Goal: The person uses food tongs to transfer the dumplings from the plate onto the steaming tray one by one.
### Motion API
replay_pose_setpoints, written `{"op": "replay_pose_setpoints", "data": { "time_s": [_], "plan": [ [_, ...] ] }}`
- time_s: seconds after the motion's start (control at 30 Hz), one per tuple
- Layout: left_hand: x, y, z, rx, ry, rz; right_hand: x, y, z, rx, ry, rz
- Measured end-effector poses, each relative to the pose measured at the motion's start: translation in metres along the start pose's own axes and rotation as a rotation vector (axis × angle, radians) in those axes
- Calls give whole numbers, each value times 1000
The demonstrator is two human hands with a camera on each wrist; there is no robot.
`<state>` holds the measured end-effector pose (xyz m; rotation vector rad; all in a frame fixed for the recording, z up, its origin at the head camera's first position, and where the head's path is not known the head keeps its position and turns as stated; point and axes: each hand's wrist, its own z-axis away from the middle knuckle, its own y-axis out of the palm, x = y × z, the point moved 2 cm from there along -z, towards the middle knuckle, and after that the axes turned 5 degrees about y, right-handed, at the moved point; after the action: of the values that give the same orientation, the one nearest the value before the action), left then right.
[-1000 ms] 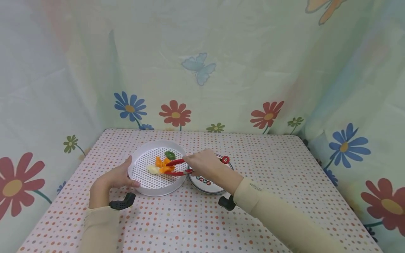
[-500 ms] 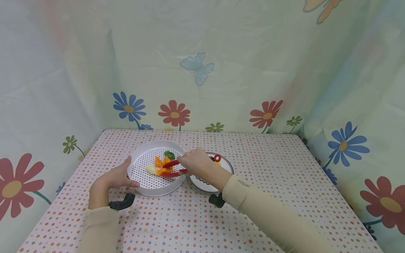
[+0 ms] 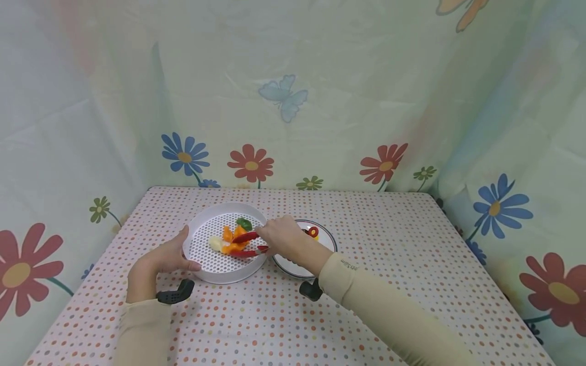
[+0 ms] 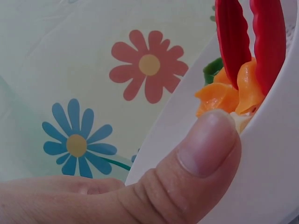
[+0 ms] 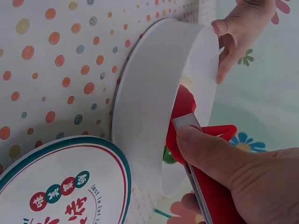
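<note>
A white round tray with a perforated base (image 3: 194, 231) holds orange pieces (image 3: 227, 234), a pale piece (image 3: 215, 244) and a green piece (image 3: 244, 223). My left hand (image 3: 165, 256) spans the tray's left side, thumb on the near wall and fingers round the far wall. In the left wrist view its thumb (image 4: 205, 149) lies against the rim. My right hand (image 3: 285, 236) grips red tongs (image 3: 246, 237) over the tray's right rim. The two scalloped tips stand apart among the orange pieces; whether they pinch one is unclear. A metal band (image 5: 187, 120) shows near my right thumb.
A white plate with a dark-lined rim and printed characters (image 5: 70, 177) stands right beside the tray, partly under my right hand. Something yellow (image 3: 316, 237) lies on it. Dotted cloth (image 3: 256, 325) covers the table; a flowered curtain (image 3: 348, 101) hangs behind.
My right hand and the tongs have shifted left, the tips further in among the orange pieces. The pale piece sits slightly further left. My left hand stays at the tray.
</note>
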<state>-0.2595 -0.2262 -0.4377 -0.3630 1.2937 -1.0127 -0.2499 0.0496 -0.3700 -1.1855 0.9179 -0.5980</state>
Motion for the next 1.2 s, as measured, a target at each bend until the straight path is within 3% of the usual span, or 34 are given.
{"op": "replay_pose_setpoints", "data": {
  "time_s": [0.37, 0.6, 1.0, 1.2],
  "plan": [
    [1, 0, 0, 1, 2, 7, -7, -2, 0, 33, 48, -74],
    [2, 1, -1, -5, -3, 6, -17, -6, 11, 17, 66, -133],
    [3, 0, 0, -4, -1, -11, -75, 5, 48, -42, 322, -332],
    [3, 1, 0, -1, -4, -15, -105, 21, 68, -70, 407, -347]
  ]
}}
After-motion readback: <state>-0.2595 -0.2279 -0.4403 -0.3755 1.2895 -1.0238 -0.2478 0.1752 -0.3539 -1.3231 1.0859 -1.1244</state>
